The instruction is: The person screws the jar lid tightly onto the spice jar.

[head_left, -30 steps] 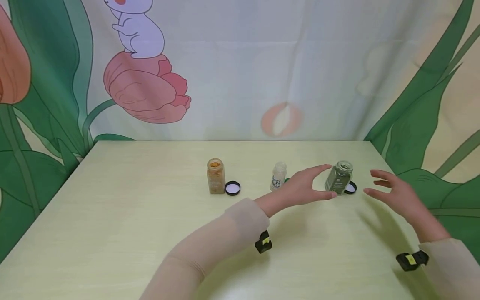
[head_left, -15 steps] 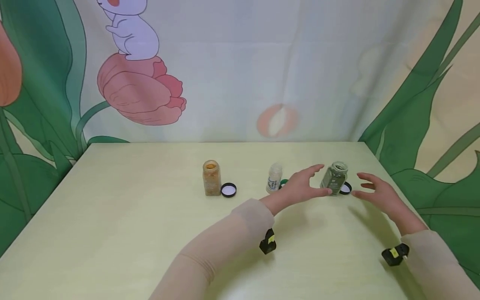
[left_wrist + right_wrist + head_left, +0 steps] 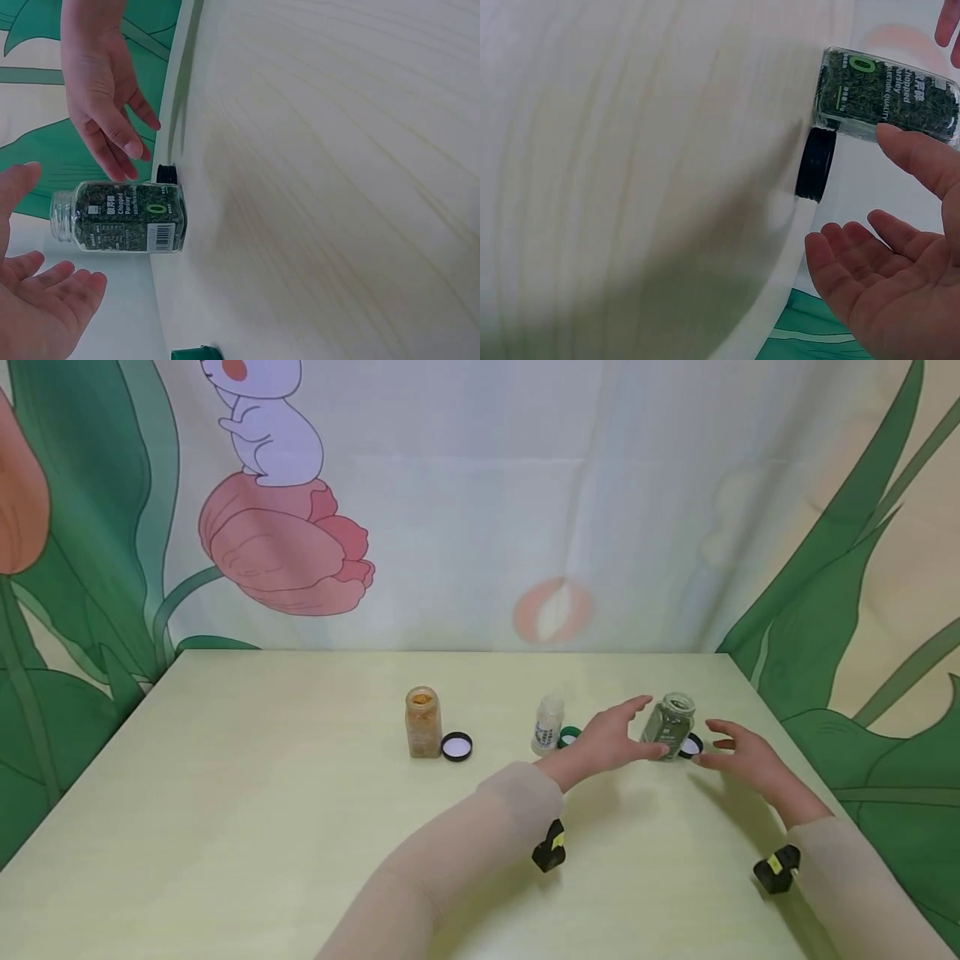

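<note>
An uncapped glass jar of chopped parsley point(image 3: 667, 725) stands upright at the table's right side; its printed label faces the left wrist camera. My left hand point(image 3: 606, 739) is spread on its left side, thumb in front, and a gap separates the fingers from the glass in the left wrist view. To the jar's right, my right hand point(image 3: 750, 767) reaches in with fingers apart and slightly bent, holding nothing. Its thumb is close to the black cap point(image 3: 816, 165) lying beside the jar; I cannot tell whether they touch.
Left of centre stands an open jar of orange-yellow powder point(image 3: 423, 724), a black cap point(image 3: 457, 747) beside it. A small clear bottle point(image 3: 548, 727) and a green cap point(image 3: 568, 737) sit just left of my left hand. A printed curtain point(image 3: 465, 510) hangs behind the table.
My right hand has moved left, closer to the parsley jar and its cap. The left hand stays beside the jar. The head view has shifted slightly.
</note>
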`<state>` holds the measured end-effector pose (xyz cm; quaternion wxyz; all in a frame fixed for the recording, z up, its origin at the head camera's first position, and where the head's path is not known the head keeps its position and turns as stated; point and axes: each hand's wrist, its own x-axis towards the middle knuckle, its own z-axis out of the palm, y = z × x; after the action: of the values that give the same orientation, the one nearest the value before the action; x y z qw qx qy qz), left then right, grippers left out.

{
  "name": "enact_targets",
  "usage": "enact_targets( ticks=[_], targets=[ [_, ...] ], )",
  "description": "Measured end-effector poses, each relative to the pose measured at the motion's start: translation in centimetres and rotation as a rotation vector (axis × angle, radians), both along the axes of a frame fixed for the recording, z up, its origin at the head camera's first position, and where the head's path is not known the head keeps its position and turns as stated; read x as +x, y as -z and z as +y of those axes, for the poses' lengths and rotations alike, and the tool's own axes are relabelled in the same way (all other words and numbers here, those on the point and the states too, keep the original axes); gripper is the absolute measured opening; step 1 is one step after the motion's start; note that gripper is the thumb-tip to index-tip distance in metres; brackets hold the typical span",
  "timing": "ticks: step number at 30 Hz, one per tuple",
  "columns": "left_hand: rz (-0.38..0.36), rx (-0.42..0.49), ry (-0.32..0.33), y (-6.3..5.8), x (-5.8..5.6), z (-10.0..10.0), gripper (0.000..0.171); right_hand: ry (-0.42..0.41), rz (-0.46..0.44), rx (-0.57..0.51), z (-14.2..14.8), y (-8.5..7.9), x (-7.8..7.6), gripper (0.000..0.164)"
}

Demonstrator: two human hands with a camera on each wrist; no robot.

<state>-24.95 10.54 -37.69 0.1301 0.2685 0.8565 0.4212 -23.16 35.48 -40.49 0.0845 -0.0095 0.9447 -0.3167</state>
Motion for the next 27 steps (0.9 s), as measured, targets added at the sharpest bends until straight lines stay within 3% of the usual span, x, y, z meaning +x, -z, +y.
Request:
enact_targets(
  ticks=[9, 21, 27],
  targets=[
    [-0.014, -0.023, -0.047, 0.9, -0.6, 0.8, 0.076, 0.005, -0.034, 0.009, 0.3, 0.8, -0.9, 0.079],
    [-0.022, -0.018, -0.092, 0.9, -1.5, 2.8, 0.077, 0.012, -0.057, 0.118, 0.1, 0.5, -2.1, 0.079],
    [-0.061, 0.013, -0.170, 1.7, -1.1, 4.4, 0.076, -0.011, -0.061, 0.137, 0.3, 0.8, -2.1, 0.077]
  ],
)
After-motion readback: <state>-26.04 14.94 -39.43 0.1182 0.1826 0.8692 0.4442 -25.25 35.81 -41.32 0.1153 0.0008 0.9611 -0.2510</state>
